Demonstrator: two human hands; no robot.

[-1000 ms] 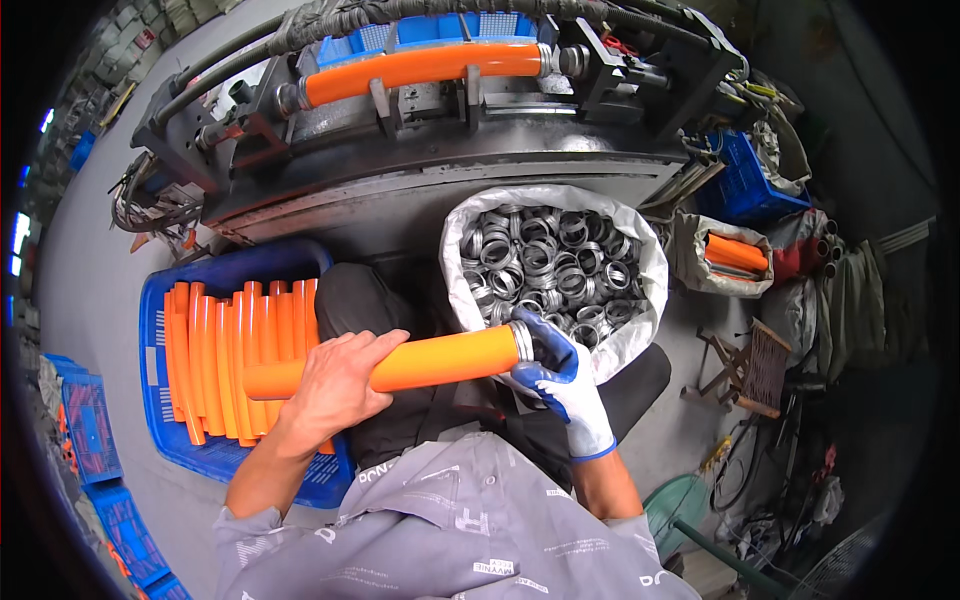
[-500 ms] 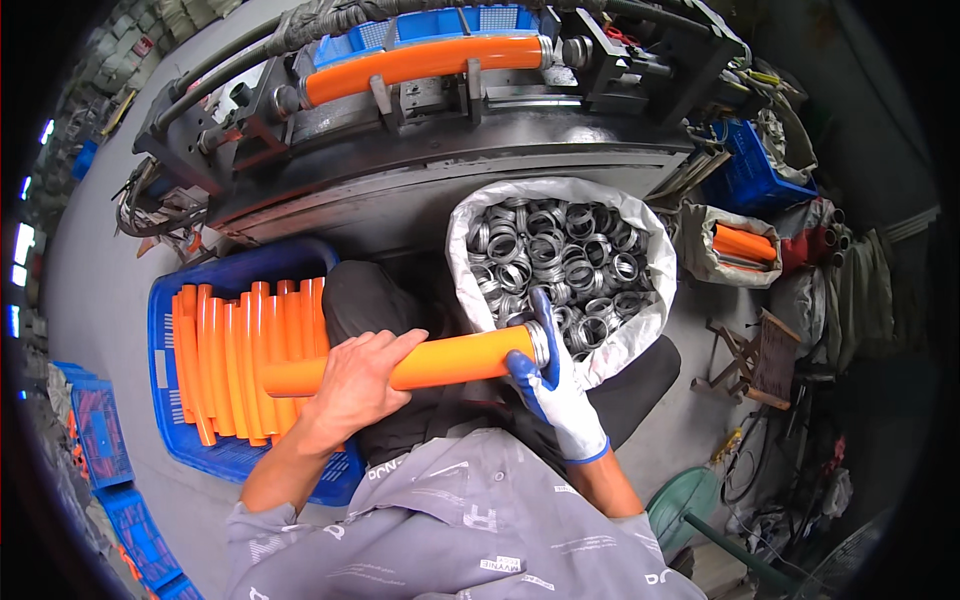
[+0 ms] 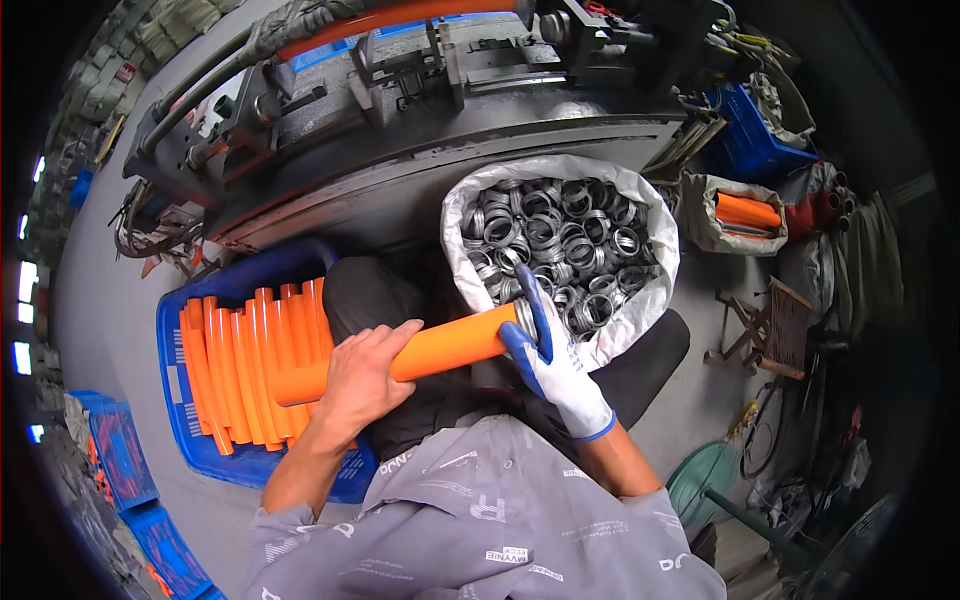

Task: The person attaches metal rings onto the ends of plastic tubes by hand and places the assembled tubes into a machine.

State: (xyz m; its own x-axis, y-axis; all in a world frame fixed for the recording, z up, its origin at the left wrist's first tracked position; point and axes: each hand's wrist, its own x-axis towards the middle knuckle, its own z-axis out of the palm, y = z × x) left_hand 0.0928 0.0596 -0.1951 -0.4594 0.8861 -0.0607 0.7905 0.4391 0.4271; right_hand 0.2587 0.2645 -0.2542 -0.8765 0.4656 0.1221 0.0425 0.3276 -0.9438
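My bare left hand (image 3: 365, 375) is wrapped around an orange tube (image 3: 455, 345) that lies slantwise across my lap, its right end higher. At that end sits a silvery metal ring (image 3: 523, 316). My right hand (image 3: 562, 378), in a white and blue glove, grips the ring with the thumb on one side and the fingers on the other. Part of the ring is hidden by the glove. Just beyond my right hand stands a white sack (image 3: 458, 235) filled with metal rings (image 3: 543, 232). To the left, a blue basket (image 3: 180, 405) holds several orange tubes (image 3: 240, 365).
A dark machine bench (image 3: 400, 140) runs along the far side, with another orange tube (image 3: 400, 18) on it. A smaller sack (image 3: 705, 235) of orange pieces and a wooden folding stool (image 3: 785, 330) stand at right. Blue crates (image 3: 120, 460) line the lower left.
The tube on the machine has moved up and back, off its two upright supports. My hands keep their grip on the held tube. The whole view has shifted slightly.
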